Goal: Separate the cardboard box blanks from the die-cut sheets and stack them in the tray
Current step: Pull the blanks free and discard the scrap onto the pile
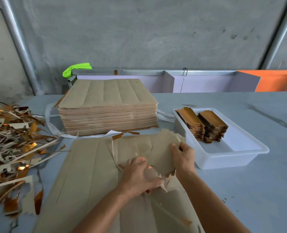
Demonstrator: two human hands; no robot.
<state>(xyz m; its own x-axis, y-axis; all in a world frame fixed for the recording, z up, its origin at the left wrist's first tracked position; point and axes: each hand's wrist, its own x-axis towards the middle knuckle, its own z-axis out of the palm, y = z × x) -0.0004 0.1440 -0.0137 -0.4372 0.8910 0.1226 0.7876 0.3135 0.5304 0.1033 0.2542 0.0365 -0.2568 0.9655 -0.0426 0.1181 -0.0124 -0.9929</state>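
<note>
Meanwhile, both hands — left hand [137,174], right hand [184,156] — grip unprinted die-cut sheet [92,169].

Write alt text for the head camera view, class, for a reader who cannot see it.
Both hands, left hand and right hand, grip a torn die-cut sheet on a grey table. Behind it stands a tall sheet stack; right of it, a white tray holds two piles of box blanks. Scrap strips lie heaped at left.

a grey table [240,190] carries a tall sheet stack [108,106] at centre, a white tray [231,158] right, scrap strips [13,148] left, one die-cut sheet [92,165] at lower centre.
</note>
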